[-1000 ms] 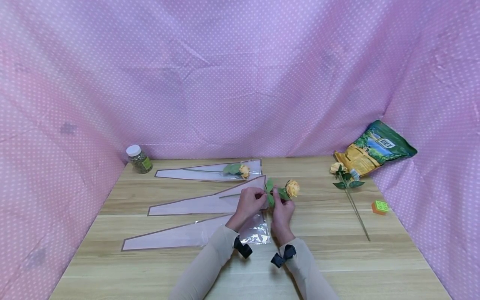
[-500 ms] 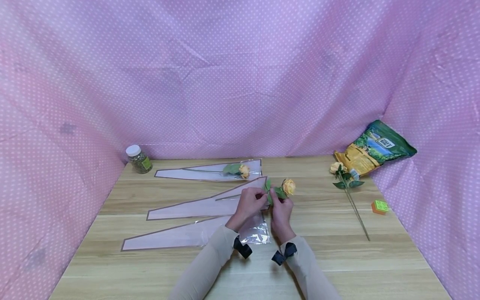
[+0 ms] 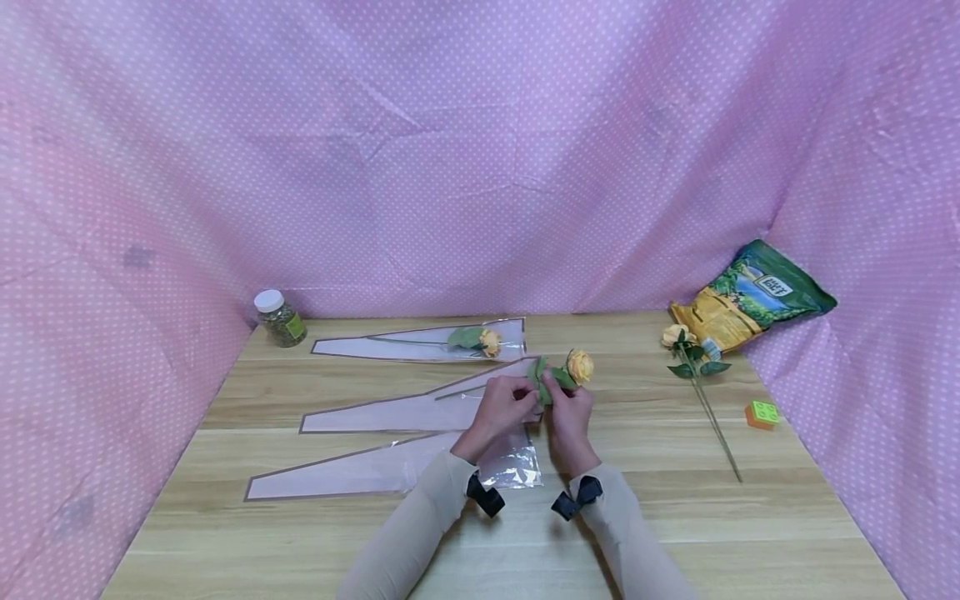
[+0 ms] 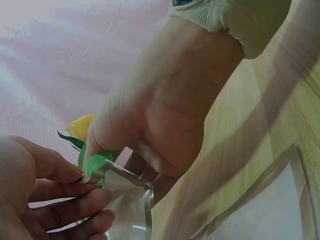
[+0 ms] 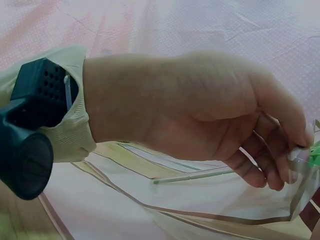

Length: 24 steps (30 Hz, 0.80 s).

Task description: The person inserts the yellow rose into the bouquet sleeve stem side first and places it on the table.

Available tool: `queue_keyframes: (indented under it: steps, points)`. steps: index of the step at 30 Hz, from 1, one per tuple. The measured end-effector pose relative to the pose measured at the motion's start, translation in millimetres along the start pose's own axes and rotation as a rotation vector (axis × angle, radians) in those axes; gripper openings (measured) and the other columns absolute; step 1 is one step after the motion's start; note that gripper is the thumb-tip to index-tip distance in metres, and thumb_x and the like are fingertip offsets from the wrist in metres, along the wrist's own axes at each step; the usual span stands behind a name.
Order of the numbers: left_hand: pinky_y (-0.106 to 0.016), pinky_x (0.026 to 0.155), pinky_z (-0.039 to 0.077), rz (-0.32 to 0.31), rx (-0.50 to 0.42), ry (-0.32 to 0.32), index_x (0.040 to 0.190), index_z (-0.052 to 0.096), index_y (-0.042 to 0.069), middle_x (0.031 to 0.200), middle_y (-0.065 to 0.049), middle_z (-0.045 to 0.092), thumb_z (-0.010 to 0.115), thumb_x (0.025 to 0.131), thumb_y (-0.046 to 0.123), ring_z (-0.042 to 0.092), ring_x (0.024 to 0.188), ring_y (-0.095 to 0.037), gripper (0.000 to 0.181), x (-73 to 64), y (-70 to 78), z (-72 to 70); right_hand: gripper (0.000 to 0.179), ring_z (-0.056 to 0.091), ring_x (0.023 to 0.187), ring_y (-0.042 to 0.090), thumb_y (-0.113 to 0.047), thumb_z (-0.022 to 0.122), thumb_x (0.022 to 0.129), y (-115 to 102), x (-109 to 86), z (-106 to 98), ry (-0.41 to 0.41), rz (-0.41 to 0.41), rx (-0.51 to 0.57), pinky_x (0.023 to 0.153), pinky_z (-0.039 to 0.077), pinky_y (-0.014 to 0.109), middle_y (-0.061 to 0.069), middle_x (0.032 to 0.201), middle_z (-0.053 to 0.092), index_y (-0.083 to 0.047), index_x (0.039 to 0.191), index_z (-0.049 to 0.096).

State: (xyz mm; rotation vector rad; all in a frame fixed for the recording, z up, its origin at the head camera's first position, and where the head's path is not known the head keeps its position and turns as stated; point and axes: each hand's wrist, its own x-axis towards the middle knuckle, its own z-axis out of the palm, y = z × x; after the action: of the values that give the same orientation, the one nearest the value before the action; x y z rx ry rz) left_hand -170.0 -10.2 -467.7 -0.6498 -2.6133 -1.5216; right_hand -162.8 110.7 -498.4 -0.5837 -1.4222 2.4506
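Observation:
In the head view my left hand (image 3: pixel 501 412) pinches the mouth edge of a clear flower sleeve (image 3: pixel 360 421) with a dark border. The left wrist view shows its thumb and index finger on that edge, beside a green leaf (image 4: pixel 97 162). My right hand (image 3: pixel 572 419) holds a yellow rose (image 3: pixel 580 367) just below the bloom, by its leaves and stem; its fingertips are partly hidden. The rose's bloom stays outside the mouth on the right, while its stem (image 5: pixel 195 176) runs inside the sleeve to the left.
Nearer me lies another flower sleeve (image 3: pixel 337 475); behind, a third sleeve (image 3: pixel 345 347) contains a rose (image 3: pixel 490 342). To the right are a loose rose (image 3: pixel 678 336), a toy block (image 3: pixel 762 414) and a green-yellow bag (image 3: pixel 750 296). A white-lidded jar (image 3: pixel 281 323) stands back left.
The rose has shifted slightly left, its leaves now overlapping the sleeve's mouth more. My right thumb has moved lower on the leaves. The left hand keeps its place at the edge.

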Motion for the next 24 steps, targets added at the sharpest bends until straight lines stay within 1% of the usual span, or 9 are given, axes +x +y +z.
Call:
queue_keyframes:
  steps: [3, 5, 9, 12, 14, 16, 20, 22, 24]
  points:
    - [-0.013, 0.055, 0.039, -0.008, -0.007, -0.019, 0.079, 0.076, 0.003, 0.072, -0.011, 0.074, 0.065, 0.086, 0.007, 0.049, 0.059, 0.0, 0.014, -0.5, 0.7, 0.4, 0.009, 0.066, 0.086, 0.005, -0.015, 0.078, 0.086, -1, 1.1, -1, 0.005, 0.001, -0.007, 0.079, 0.057, 0.019, 0.003, 0.099, 0.072, -0.01, 0.093, 0.075]
    - [-0.014, 0.055, 0.039, -0.008, -0.007, -0.027, 0.078, 0.076, 0.003, 0.072, -0.01, 0.073, 0.064, 0.086, 0.007, 0.049, 0.06, 0.0, 0.015, -0.7, 0.5, 0.7, 0.006, 0.066, 0.087, 0.005, -0.014, 0.077, 0.087, -2, 1.2, -1, 0.002, 0.012, -0.004, 0.079, 0.057, 0.019, 0.003, 0.1, 0.072, -0.011, 0.092, 0.075]
    - [-0.014, 0.056, 0.04, 0.015, -0.009, -0.024, 0.079, 0.076, 0.002, 0.072, -0.011, 0.073, 0.064, 0.086, 0.006, 0.049, 0.06, 0.0, 0.014, -0.2, -0.3, 1.3, 0.009, 0.066, 0.089, 0.005, -0.016, 0.077, 0.087, -4, 3.0, -2, -0.012, 0.014, 0.011, 0.082, 0.056, 0.019, 0.0, 0.099, 0.072, -0.011, 0.093, 0.074]
    - [-0.013, 0.056, 0.041, 0.035, -0.008, -0.013, 0.08, 0.076, 0.001, 0.073, -0.012, 0.074, 0.064, 0.085, 0.006, 0.049, 0.061, 0.001, 0.014, 0.3, -0.7, 1.2, 0.013, 0.067, 0.09, 0.005, -0.018, 0.078, 0.086, -5, 4.0, -2, -0.022, 0.013, 0.015, 0.083, 0.056, 0.019, -0.004, 0.096, 0.072, -0.011, 0.095, 0.073]
    - [-0.013, 0.055, 0.041, 0.033, -0.007, -0.012, 0.08, 0.076, 0.001, 0.073, -0.012, 0.074, 0.064, 0.085, 0.006, 0.049, 0.06, 0.001, 0.014, 0.3, -0.9, 1.1, 0.014, 0.067, 0.088, 0.005, -0.016, 0.078, 0.086, -5, 3.2, -2, -0.016, 0.014, 0.012, 0.082, 0.056, 0.019, -0.004, 0.094, 0.072, -0.009, 0.096, 0.073]
    - [-0.014, 0.055, 0.04, 0.016, -0.011, -0.01, 0.08, 0.076, 0.002, 0.072, -0.012, 0.073, 0.064, 0.086, 0.007, 0.049, 0.059, 0.001, 0.014, 0.2, -0.5, 0.8, 0.011, 0.066, 0.088, 0.005, -0.015, 0.078, 0.087, -3, 1.6, -2, -0.012, 0.012, -0.004, 0.081, 0.056, 0.019, -0.001, 0.097, 0.072, -0.009, 0.095, 0.073]
    - [-0.014, 0.054, 0.038, 0.0, -0.009, 0.001, 0.078, 0.075, 0.002, 0.07, -0.012, 0.072, 0.064, 0.086, 0.008, 0.048, 0.058, -0.001, 0.015, -0.2, 0.1, 0.3, 0.006, 0.065, 0.086, 0.004, -0.013, 0.077, 0.086, 3, -0.2, -3, -0.005, -0.021, -0.035, 0.078, 0.055, 0.018, 0.003, 0.096, 0.072, -0.01, 0.09, 0.074]
    - [-0.014, 0.054, 0.038, 0.004, -0.006, 0.007, 0.077, 0.075, 0.002, 0.07, -0.011, 0.072, 0.064, 0.086, 0.008, 0.048, 0.058, 0.0, 0.015, -0.5, 0.0, 0.0, 0.006, 0.064, 0.085, 0.004, -0.013, 0.078, 0.086, 5, -0.5, -3, -0.01, -0.028, -0.047, 0.078, 0.055, 0.017, -0.002, 0.092, 0.071, -0.011, 0.09, 0.074]
    - [-0.014, 0.054, 0.038, 0.01, -0.001, 0.009, 0.076, 0.075, 0.002, 0.069, -0.011, 0.071, 0.064, 0.085, 0.008, 0.047, 0.058, 0.0, 0.015, -0.8, -0.4, -0.2, 0.006, 0.064, 0.086, 0.003, -0.014, 0.078, 0.086, 6, -0.7, -3, -0.012, -0.017, -0.054, 0.078, 0.055, 0.017, -0.006, 0.089, 0.07, -0.012, 0.09, 0.073]
